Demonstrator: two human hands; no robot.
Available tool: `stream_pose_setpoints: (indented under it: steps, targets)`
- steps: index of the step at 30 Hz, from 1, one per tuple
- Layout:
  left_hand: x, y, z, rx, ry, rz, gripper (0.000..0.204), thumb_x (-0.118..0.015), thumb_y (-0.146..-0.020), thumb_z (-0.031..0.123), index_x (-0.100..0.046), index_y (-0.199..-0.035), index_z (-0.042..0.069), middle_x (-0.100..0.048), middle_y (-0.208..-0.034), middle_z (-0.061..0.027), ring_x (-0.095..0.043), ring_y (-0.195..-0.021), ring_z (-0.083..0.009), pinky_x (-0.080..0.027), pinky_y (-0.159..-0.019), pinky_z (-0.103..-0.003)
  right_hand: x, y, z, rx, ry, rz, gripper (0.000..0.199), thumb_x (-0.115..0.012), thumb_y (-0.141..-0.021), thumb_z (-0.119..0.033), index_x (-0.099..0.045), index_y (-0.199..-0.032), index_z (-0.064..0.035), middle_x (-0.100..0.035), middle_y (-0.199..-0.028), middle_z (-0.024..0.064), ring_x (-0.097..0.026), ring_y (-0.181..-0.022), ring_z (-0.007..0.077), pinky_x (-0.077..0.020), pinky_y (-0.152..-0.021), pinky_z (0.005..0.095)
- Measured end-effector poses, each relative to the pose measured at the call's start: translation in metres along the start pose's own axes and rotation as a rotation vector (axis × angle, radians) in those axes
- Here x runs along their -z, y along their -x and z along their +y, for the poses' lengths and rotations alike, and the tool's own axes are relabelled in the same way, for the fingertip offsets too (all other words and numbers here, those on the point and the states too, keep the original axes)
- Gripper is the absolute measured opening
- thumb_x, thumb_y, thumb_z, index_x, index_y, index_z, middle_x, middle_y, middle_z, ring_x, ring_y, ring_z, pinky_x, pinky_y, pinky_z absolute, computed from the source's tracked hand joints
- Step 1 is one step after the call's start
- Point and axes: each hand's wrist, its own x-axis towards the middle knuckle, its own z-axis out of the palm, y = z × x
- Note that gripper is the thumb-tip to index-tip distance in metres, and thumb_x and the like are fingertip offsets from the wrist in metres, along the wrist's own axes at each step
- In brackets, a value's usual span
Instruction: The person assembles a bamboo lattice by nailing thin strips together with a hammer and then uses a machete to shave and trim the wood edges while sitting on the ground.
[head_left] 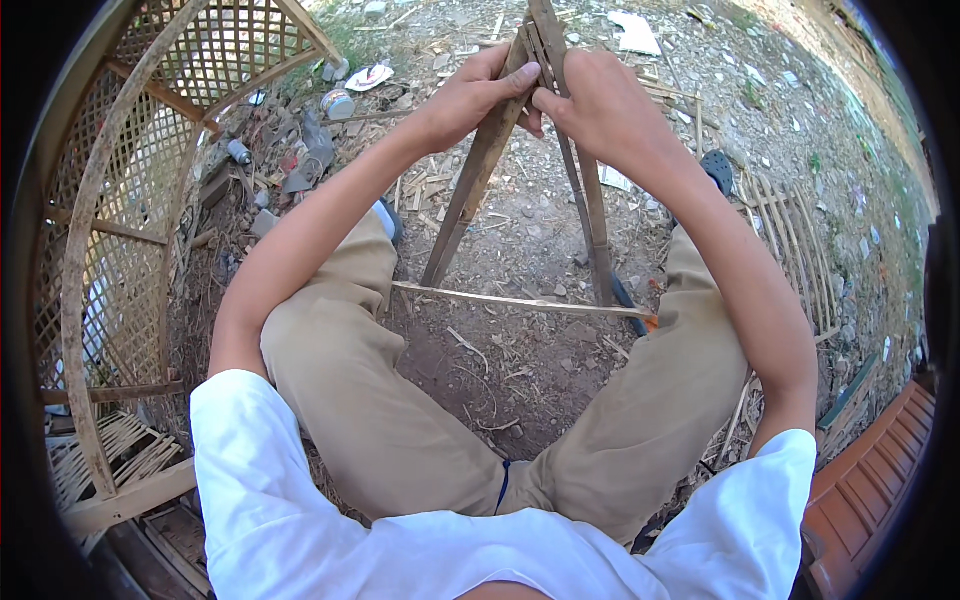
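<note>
As the wooden A-frame [474,190] splayed toward you, your left hand [478,98] pinched its upper left slat, your right hand [610,110] closed over the right.

Dirt ground [535,365]: wood scraps [428,189], slatted panel [793,245], white fragment [634,34].

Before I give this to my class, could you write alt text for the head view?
Left hand and right hand hold wooden slats forming an inverted V, in front of the wearer's spread knees, above littered ground. A wooden lattice is at left.
</note>
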Motion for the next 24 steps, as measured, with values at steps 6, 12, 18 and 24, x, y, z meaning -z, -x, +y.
stream_pose_setpoints:
  steps: [6,12,18,24]
  targets:
    - [-0.012,-0.003,-0.006,-0.013,0.015,0.024,0.028,-0.054,-0.115,0.033,-0.053,-0.114,0.005,-0.054,-0.078,0.001,-0.048,-0.063,-0.0084,-0.047,-0.061,-0.028,-0.003,0.002,0.01,-0.071,-0.033,-0.031,0.042,-0.078,-0.091,-0.027,-0.069,-0.08,0.0129,-0.068,-0.074,0.0295,-0.073,-0.078,0.0449,-0.059,-0.074,0.051]
    - [-0.021,-0.007,-0.007,-0.041,-0.057,0.071,0.025,-0.053,-0.116,0.03,-0.053,-0.111,0.006,-0.046,-0.071,0.0028,-0.041,-0.059,-0.0063,-0.036,-0.054,-0.026,0.006,0.002,0.019,-0.104,-0.055,-0.05,0.042,-0.083,-0.09,-0.028,-0.069,-0.097,0.0102,-0.073,-0.085,0.0275,-0.075,-0.082,0.0413,-0.0596,-0.075,0.0475]
    - [-0.03,-0.013,-0.002,-0.08,-0.13,0.11,0.026,-0.053,-0.116,0.03,-0.055,-0.112,0.004,-0.044,-0.069,0.0033,-0.038,-0.057,-0.0058,-0.031,-0.052,-0.026,0.019,-0.005,0.039,0.031,-0.196,0.096,0.041,-0.088,-0.086,-0.018,-0.067,-0.114,0.0047,-0.077,-0.096,0.0198,-0.077,-0.087,0.0306,-0.0617,-0.078,0.0399]
    - [-0.032,-0.011,0.0,-0.107,-0.23,0.166,0.027,-0.054,-0.115,0.03,-0.056,-0.115,0.003,-0.044,-0.069,0.0033,-0.038,-0.056,-0.0057,-0.032,-0.051,-0.027,0.029,-0.001,0.019,-0.125,-0.288,0.139,0.041,-0.085,-0.085,-0.013,-0.066,-0.117,0.0051,-0.076,-0.094,0.0195,-0.076,-0.089,0.0317,-0.0611,-0.079,0.0404]
